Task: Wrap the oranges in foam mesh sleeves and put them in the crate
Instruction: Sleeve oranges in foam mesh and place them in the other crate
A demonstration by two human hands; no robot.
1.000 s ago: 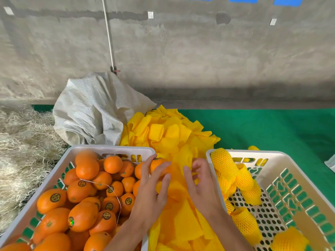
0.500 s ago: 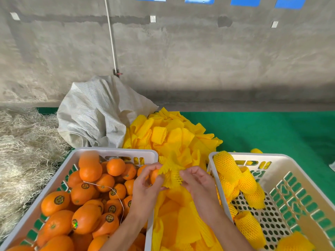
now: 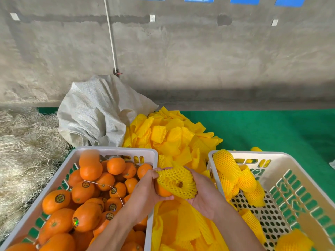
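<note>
Sleeving underway: left hand (image 3: 146, 189) grips the orange (image 3: 161, 191), right hand (image 3: 201, 191) curls round the foam mesh sleeve (image 3: 176, 182) (half on), between crates; next, finish, then right crate (image 3: 290, 160)

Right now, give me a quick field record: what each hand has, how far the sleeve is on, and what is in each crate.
left hand: grips the round orange fruit
right hand: holds the yellow foam mesh sleeve
sleeve: stretched over most of the fruit, lower left part bare
left white plastic crate: unwrapped oranges
right white plastic crate: several wrapped oranges
loose yellow sleeve pile: between and behind the crates
</note>
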